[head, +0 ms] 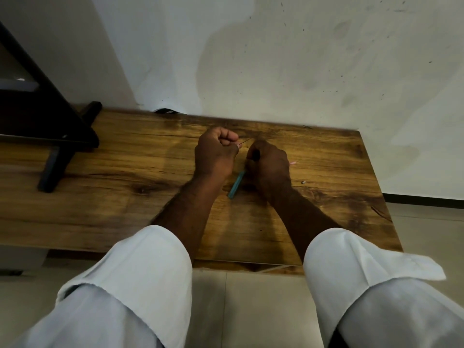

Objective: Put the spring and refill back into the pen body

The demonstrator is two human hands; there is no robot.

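Left hand pinching a thin wire; right hand gripping a teal-handled tool.

Two hands — one teal tool — one table.

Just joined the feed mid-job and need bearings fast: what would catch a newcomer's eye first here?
Two bare hands meet over the middle of the brown wood-grain tabletop: the left hand is fisted and pinches a thin dark wire, and the right hand grips a slim teal-handled tool that slants toward the viewer. A black angled stand sits at the table's left end.
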